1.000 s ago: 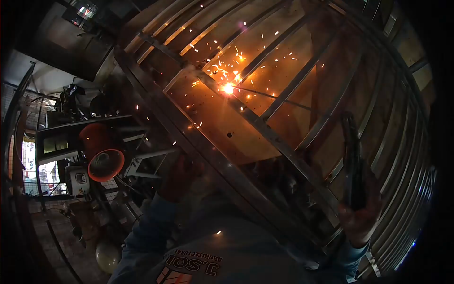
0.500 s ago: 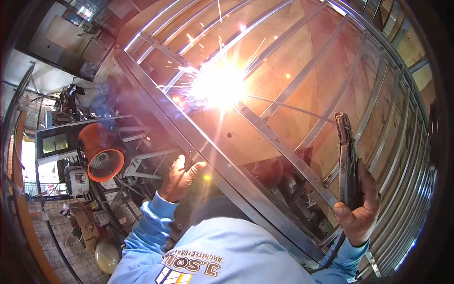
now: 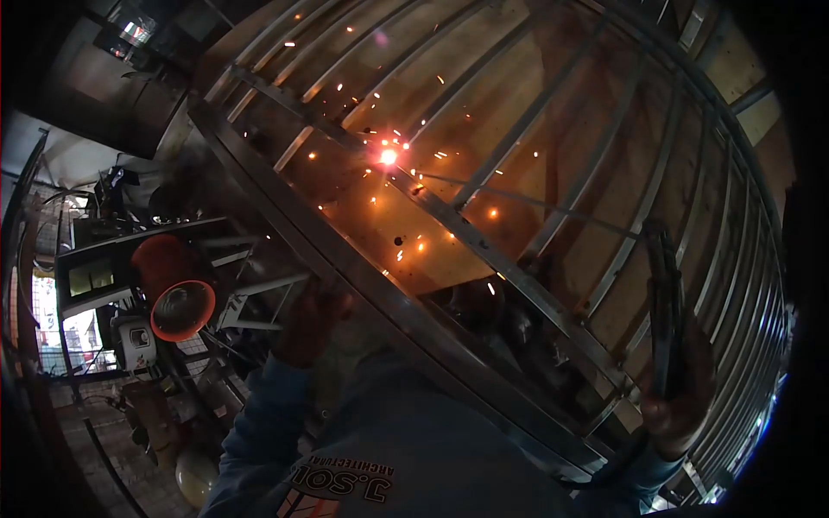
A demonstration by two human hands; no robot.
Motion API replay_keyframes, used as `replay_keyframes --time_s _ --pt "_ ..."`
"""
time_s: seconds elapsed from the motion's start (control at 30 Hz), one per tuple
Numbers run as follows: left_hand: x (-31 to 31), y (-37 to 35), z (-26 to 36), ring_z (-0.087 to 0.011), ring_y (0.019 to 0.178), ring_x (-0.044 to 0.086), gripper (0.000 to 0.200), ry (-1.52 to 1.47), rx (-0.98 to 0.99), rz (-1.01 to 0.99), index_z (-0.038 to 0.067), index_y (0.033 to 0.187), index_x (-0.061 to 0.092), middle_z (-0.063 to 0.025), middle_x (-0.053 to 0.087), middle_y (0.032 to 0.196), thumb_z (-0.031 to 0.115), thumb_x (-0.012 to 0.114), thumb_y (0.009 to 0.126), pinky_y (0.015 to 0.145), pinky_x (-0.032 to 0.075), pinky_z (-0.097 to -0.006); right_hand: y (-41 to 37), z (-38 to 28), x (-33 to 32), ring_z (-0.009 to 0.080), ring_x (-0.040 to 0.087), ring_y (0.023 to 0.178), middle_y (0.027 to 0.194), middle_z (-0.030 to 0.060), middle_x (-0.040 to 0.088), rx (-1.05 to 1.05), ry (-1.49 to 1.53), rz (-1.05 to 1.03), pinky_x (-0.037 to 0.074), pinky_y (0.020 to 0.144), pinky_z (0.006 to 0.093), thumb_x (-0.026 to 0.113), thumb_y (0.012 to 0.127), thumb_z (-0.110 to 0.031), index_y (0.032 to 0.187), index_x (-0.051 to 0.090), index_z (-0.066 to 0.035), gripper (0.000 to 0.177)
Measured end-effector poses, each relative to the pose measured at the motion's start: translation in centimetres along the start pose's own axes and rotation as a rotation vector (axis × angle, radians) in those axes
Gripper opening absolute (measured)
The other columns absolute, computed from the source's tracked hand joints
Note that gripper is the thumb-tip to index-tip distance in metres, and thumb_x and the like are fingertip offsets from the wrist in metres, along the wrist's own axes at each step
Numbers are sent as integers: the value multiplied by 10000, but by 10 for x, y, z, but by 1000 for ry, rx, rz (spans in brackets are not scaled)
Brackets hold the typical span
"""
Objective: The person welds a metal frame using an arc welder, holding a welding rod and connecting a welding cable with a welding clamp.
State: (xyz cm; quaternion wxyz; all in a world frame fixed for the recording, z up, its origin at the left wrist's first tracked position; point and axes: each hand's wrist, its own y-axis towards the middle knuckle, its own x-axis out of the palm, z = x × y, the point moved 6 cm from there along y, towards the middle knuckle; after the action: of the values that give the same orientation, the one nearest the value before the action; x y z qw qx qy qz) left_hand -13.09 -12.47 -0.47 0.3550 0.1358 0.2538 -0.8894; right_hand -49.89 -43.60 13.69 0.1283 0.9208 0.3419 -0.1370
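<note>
Right hand (image 3: 682, 393) is clenching the stiff electrode holder (image 3: 665, 293) low, clear of the likely-hot rod (image 3: 535, 203); left hand (image 3: 311, 321) is touching the frame (image 3: 380, 292), grip unclear.

Two hands show: one left hand (image 3: 313, 318) and one right hand (image 3: 682, 397). There is one holder (image 3: 665, 302), one rod (image 3: 527, 200) and one weld spot (image 3: 388, 156), with sparks too many to count. One frame (image 3: 363, 276) has many bars. There is one board (image 3: 380, 216) with one hole (image 3: 398, 241), one fan (image 3: 177, 289), one machine (image 3: 129, 338) and one ball (image 3: 197, 473).
</note>
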Motion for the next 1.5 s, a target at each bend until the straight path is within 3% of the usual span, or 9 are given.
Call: replay_keyframes --time_s 0.47,0.57,0.67,1.07,1.13,1.23,1.4,1.47,1.5 --pt "0 -3 18 -125 800 555 525 112 28 51 7 1239 610 -28 631 882 449 630 958 754 472 -325 -42 13 -36 298 623 1225 1315 239 617 157 12 115 467 1085 436 917 622 -544 1426 487 69 1099" --pt "-2 -2 16 -150 891 628 720 187 15 18 -26 1377 505 -100 680 1060 540 639 953 825 514 -327 -39 16 -37 303 624 1229 1317 235 618 137 -2 79 475 1085 431 914 610 -555 1422 503 52 1093" --pt "-5 -1 12 -161 885 644 779 244 -48 9 -37 1384 494 -112 684 1043 580 646 935 819 524 -333 -41 20 -40 300 625 1231 1320 221 621 157 7 90 478 1088 431 910 604 -561 1424 513 27 1085" --pt "-6 -2 12 -198 908 633 752 226 0 16 -46 1340 518 -133 672 1046 568 664 933 821 523 -355 -33 26 -30 275 626 1216 1307 209 624 130 18 130 491 1062 408 901 594 -609 1429 520 1 1102" --pt "-7 -2 6 -114 784 557 686 257 -39 54 5 1241 591 -33 641 911 610 653 922 741 471 -296 -33 27 -31 279 624 1210 1294 209 626 137 -32 108 486 1057 411 883 616 -636 1426 522 6 1095" --pt "-7 -1 -2 -101 821 548 610 169 -9 84 14 1174 602 -7 632 915 564 684 921 769 463 -281 -35 28 -34 290 617 1211 1290 211 622 192 -63 65 474 1060 422 862 657 -652 1427 516 14 1076" --pt "-12 -1 -10 -135 827 560 474 252 -80 118 8 1111 611 -11 623 917 437 720 942 805 486 -305 -38 43 -39 27 503 671 1104 57 647 51 -95 104 405 561 183 826 677 -694 1467 476 3 1110" --pt "-8 -3 6 -125 834 597 330 386 -238 89 18 1175 598 -58 667 921 271 668 974 779 504 -323 -38 40 -40 43 517 666 1032 61 648 42 -109 124 407 561 203 791 704 -712 1462 467 27 1107" --pt "-6 -1 4 -129 834 617 358 282 -139 74 32 1222 587 -64 675 913 289 651 981 771 504 -326 -37 37 -40 57 527 664 993 67 646 12 -155 123 410 560 220 767 720 -726 1455 463 45 1108"
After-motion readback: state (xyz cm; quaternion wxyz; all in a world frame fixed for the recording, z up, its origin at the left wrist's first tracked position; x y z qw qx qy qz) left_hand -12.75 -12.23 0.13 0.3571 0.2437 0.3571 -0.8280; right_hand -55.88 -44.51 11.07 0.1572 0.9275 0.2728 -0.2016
